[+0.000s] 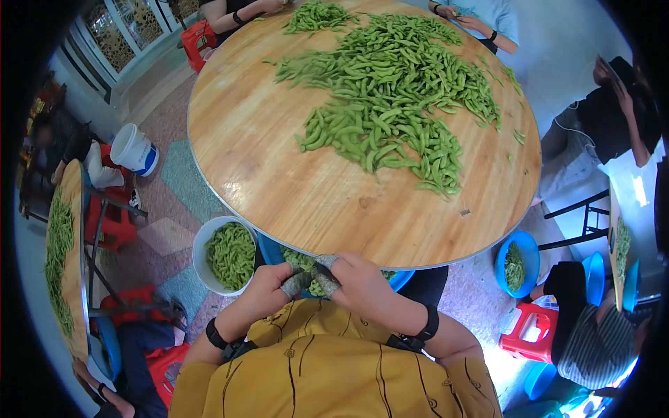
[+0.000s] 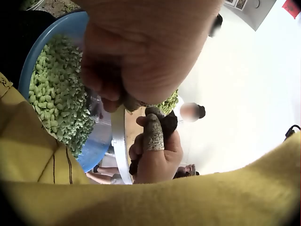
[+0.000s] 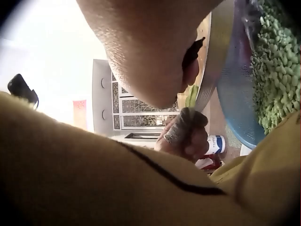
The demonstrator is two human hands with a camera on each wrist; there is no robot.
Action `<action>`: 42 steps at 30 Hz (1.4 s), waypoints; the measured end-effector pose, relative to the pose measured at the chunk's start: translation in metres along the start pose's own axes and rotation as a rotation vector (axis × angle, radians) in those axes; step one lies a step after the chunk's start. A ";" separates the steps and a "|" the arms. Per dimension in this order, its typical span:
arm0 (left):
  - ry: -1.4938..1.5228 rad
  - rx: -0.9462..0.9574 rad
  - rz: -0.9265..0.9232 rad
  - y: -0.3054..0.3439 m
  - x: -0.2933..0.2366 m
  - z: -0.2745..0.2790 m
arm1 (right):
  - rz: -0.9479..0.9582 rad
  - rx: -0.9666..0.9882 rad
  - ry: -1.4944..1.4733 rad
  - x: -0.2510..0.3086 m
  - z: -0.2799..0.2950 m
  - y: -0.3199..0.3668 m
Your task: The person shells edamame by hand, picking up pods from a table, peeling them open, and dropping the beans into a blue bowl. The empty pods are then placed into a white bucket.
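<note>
My left hand [image 1: 268,282] and right hand [image 1: 362,282] meet over my lap, just below the near edge of the round wooden table [image 1: 251,174]. Grey wraps cover some fingertips on both. A green soybean pod [image 3: 192,96] shows between them in the right wrist view, pinched at the left hand's wrapped fingertips and reaching up to the right hand's curled fingers. Seen from the left wrist, the right hand bends its wrapped thumb [image 2: 154,134] against its fingers. Below the hands, a blue basin [image 2: 35,59] contains many shelled green beans [image 2: 56,94].
A large heap of pods [image 1: 397,90] covers the table's far middle. A white bucket of pods [image 1: 231,256] stands at the left near edge, and a blue basin [image 1: 517,265] at the right. People sit around; red stools [image 1: 529,331] and another white bucket [image 1: 134,150] stand on the floor.
</note>
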State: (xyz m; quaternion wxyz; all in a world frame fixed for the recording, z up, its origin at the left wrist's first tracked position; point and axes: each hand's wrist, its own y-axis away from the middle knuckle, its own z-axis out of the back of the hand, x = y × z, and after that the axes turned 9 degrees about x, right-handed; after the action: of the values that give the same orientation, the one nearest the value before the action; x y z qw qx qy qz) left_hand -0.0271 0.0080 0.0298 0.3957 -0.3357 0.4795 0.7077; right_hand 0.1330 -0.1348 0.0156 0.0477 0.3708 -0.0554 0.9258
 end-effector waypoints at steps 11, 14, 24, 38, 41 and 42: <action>0.203 0.237 -0.333 -0.010 -0.022 0.000 | -0.335 0.235 -1.198 -0.003 0.019 -0.004; 0.441 0.281 -0.215 -0.012 -0.022 0.000 | -0.351 0.257 -1.201 -0.005 0.023 -0.003; 0.378 0.132 -0.072 -0.013 -0.025 -0.005 | -0.241 0.071 -0.694 -0.017 -0.011 0.005; -0.264 -0.683 0.183 0.034 0.186 0.074 | -0.082 -0.035 -0.036 -0.011 -0.001 -0.004; -0.157 -0.602 0.404 0.031 0.158 0.079 | -0.137 -0.248 0.051 -0.032 0.031 -0.026; -0.155 -0.599 0.398 0.029 0.164 0.080 | -0.120 -0.340 0.061 -0.041 0.044 -0.038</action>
State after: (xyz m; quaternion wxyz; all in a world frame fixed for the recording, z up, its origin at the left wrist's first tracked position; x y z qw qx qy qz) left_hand -0.1364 0.1162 -0.0735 0.1697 -0.2823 0.2753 0.9032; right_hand 0.1971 -0.1054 0.0214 0.1664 0.3316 -0.1875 0.9095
